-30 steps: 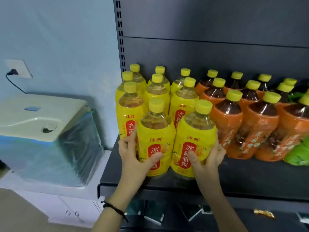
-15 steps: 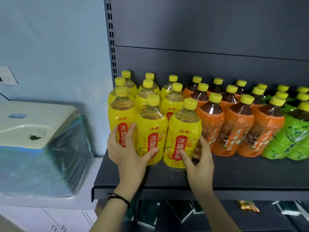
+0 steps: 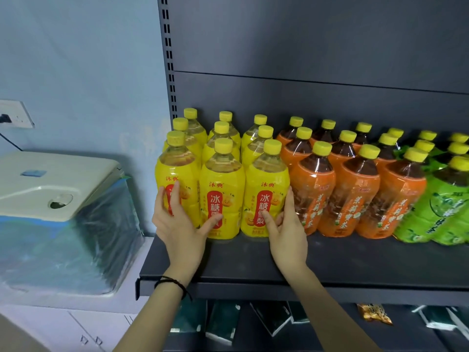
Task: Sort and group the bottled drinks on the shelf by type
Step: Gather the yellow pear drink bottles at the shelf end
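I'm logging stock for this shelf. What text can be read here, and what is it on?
"冰糖雪梨": red panel on the front yellow bottles.
"沐爽", second character unsure: above that panel.
"茉莉蜜茶": down the labels of the orange bottles.
Green bottles: print too blurred to read.
Smaller print on all labels: too small to read.
The left hand covers part of the leftmost yellow label.

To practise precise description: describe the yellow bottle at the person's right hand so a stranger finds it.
On the dark shelf, yellow-labelled bottles fill the left end. The bottle stands rightmost in their front row. Only it there neighbours an orange-labelled bottle, with the right hand on it.
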